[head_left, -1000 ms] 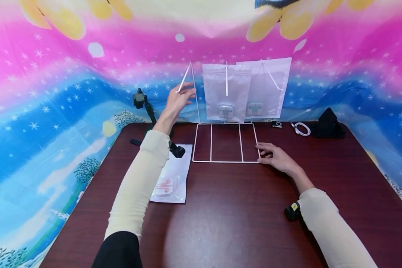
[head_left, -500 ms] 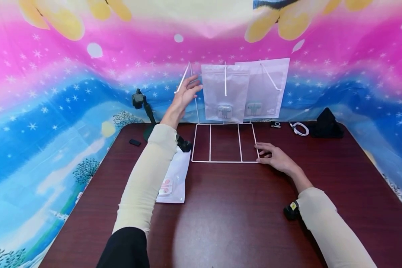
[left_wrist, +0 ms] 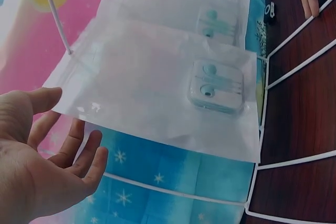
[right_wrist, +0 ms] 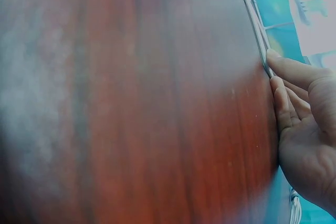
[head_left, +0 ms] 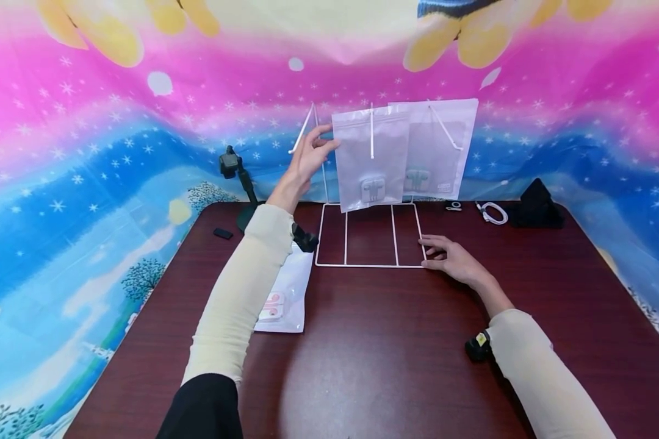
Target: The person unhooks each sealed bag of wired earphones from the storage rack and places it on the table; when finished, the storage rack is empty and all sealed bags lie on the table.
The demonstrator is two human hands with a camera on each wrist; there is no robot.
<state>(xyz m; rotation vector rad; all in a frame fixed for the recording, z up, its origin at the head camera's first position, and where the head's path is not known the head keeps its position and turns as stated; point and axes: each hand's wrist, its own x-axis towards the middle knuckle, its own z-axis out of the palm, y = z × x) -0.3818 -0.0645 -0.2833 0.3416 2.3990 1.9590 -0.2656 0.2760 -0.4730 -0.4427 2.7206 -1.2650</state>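
My left hand (head_left: 306, 161) pinches the upper left edge of a white zip pouch (head_left: 356, 155), thumb in front and fingers behind. This pouch hangs on the middle prong of a white wire display rack (head_left: 368, 266), its lower end tilted forward. In the left wrist view, boxed earphones (left_wrist: 216, 86) show through its lower part. Behind it, a second white pouch (head_left: 442, 140) with earphones hangs on the right prong. My right hand (head_left: 454, 260) holds the front right corner of the rack's base, thumb and fingertips at the wire (right_wrist: 260, 35).
Another white pouch with pink earphones (head_left: 293, 299) lies on the table (head_left: 373, 353), partly under my left sleeve. A black stand (head_left: 244, 183) and small black object (head_left: 223, 233) are at the left. Further right are a white cable (head_left: 493, 212) and black holder (head_left: 537, 207).
My left hand has moved right from beside the left prong to the middle pouch and taken hold of its edge. The pouch has swung forward. My right hand stays at the rack.
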